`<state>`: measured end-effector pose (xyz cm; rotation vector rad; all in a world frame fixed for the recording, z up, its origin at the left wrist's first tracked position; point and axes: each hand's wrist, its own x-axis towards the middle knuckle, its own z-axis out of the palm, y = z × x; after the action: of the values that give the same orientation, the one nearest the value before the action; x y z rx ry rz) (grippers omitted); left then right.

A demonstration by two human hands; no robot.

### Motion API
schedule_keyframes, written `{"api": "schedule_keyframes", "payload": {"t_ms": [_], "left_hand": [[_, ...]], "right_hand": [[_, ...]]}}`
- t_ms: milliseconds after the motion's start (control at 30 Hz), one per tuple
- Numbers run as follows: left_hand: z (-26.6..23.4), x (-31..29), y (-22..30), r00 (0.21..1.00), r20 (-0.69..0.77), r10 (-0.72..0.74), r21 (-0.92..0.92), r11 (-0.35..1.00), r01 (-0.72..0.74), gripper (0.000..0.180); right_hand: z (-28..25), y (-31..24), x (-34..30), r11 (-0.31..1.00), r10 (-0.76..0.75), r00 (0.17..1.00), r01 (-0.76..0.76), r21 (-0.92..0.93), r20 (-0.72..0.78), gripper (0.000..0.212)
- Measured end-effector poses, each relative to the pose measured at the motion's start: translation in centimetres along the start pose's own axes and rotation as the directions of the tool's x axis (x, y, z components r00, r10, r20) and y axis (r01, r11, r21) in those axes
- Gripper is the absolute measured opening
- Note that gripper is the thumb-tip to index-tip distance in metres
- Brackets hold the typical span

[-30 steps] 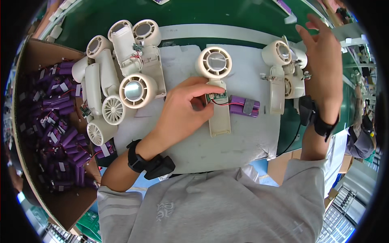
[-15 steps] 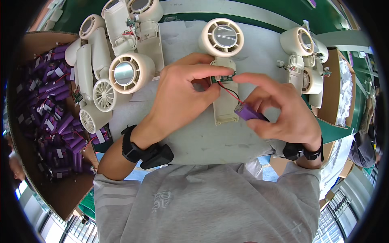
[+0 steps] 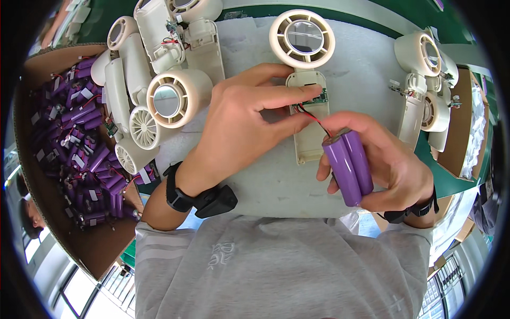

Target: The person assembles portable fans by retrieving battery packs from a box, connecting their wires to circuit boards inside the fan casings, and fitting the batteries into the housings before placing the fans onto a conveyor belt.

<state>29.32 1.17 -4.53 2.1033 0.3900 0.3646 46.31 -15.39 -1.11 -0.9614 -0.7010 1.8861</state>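
Left hand, 11 o'clock: thumb and index closed on green circuit board in cream fan, 1 o'clock | Right hand, 3 o'clock: fingers gripping wired purple battery pack | Cardboard box, 9 o'clock: more purple packs.

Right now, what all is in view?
table: 1, green, underneath
mat: 1, pale grey, on table
fan housing: 1, cream, on mat
circuit board: 1, green, in housing
battery pack: 1, purple, in right hand
wires: 2, red and black, from pack toward board
other fan units: several, cream, left and right
cardboard boxes: at least 2, brown, left and right
loose battery packs: many, purple, left box
bystander: at least 1, dark-haired, left edge
wrist straps: 2, black, wrists
shirt: 1, grey, bottom
left hand: 1, bare, fingers at board
right hand: 1, bare, fingers around pack
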Motion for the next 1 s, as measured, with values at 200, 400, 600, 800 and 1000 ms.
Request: {"api": "schedule_keyframes", "payload": {"t_ms": [200, 400, 600, 800, 1000], "left_hand": [[0.3, 0.1, -1.2, 0.990, -0.046, 0.136, 0.128, 0.983, -0.129, 0.036], [0.3, -0.4, -1.8, 0.992, -0.043, 0.118, 0.087, 0.990, -0.114, 0.034], [0.0, -0.4, -1.6, 0.989, -0.052, 0.140, 0.106, 0.985, -0.134, 0.032], [-0.2, -0.4, -2.2, 0.991, -0.038, 0.131, 0.061, 0.990, -0.128, 0.033], [-0.3, -0.5, -3.1, 0.994, -0.011, 0.110, -0.019, 0.994, -0.110, 0.031]], "right_hand": [[-0.8, 0.9, 0.8, 0.877, -0.280, 0.960, 0.262, -0.402, 0.014, 0.081], [1.0, 2.2, 2.7, 0.294, -0.520, 0.846, 0.302, -0.907, 0.114, 0.067], [1.2, 3.4, 3.8, 0.165, -0.584, 0.802, 0.269, -0.949, 0.125, 0.069], [1.1, 3.9, 4.1, 0.012, -0.614, 0.781, 0.152, -0.988, 0.113, 0.065], [1.3, 4.8, 3.9, -0.066, -0.611, 0.781, 0.113, -0.991, 0.130, 0.060]]}}
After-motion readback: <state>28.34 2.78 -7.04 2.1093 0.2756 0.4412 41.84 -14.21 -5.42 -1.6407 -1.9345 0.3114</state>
